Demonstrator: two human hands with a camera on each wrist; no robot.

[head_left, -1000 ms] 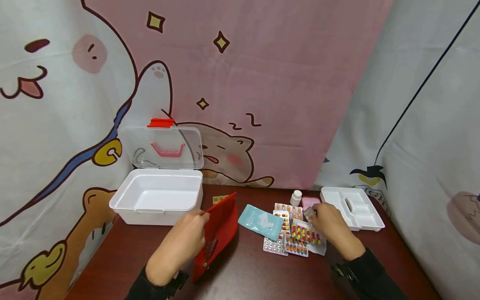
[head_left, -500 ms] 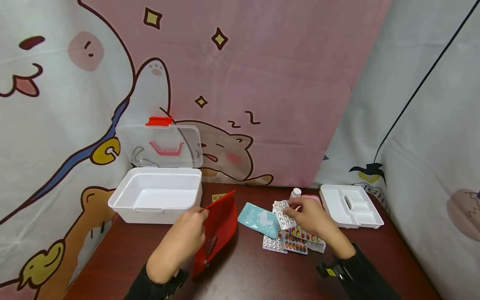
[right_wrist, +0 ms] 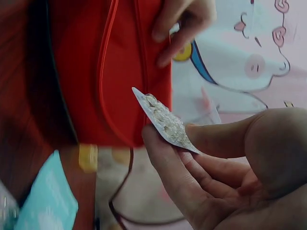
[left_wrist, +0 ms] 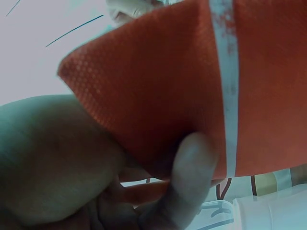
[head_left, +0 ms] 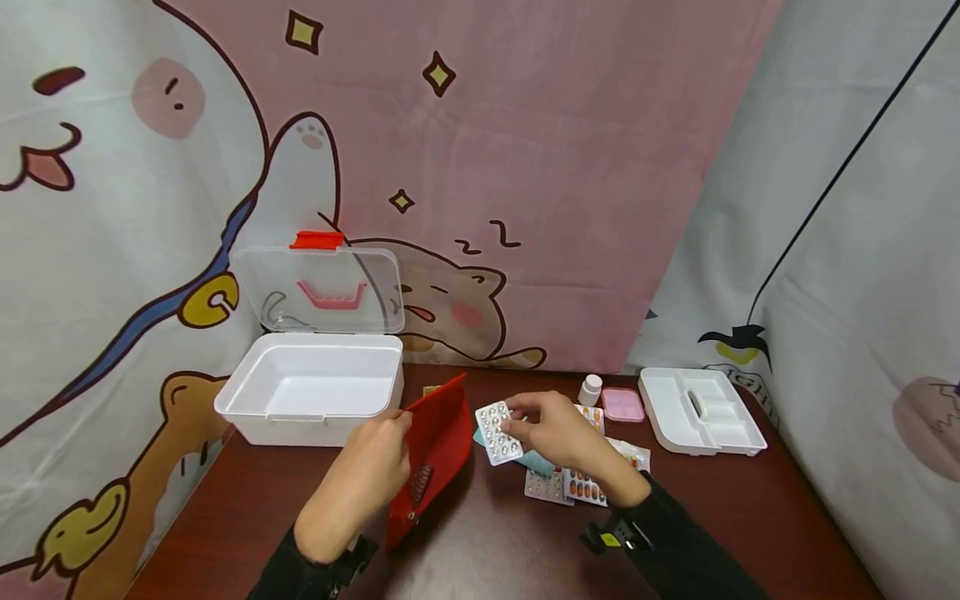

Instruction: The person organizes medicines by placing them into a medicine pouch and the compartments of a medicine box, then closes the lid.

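A red zippered pouch [head_left: 438, 446] stands tilted on the table, its upper edge pinched by my left hand [head_left: 367, 467]. In the left wrist view, thumb and fingers grip the red fabric [left_wrist: 144, 96] beside a pale strip. My right hand [head_left: 558, 429] pinches a blister pack [head_left: 498, 433] of clear bubbles between thumb and fingers, just right of the pouch. The right wrist view shows this blister pack [right_wrist: 165, 120] edge-on, apart from the pouch. Beneath my right hand lie a light-blue packet [head_left: 536, 462], mostly covered, and several other blister packs [head_left: 585, 487].
An open white box [head_left: 311, 387] with a clear raised lid stands at the back left. At the back right are a white bottle [head_left: 590, 390], a pink case [head_left: 623, 404] and a white compartment tray [head_left: 701, 412]. A gold packet [head_left: 430, 389] shows behind the pouch.
My right hand has picked the clear-bubble blister pack up from the pile and carried it left towards the pouch. The left hand keeps its hold, and the pouch has barely shifted.
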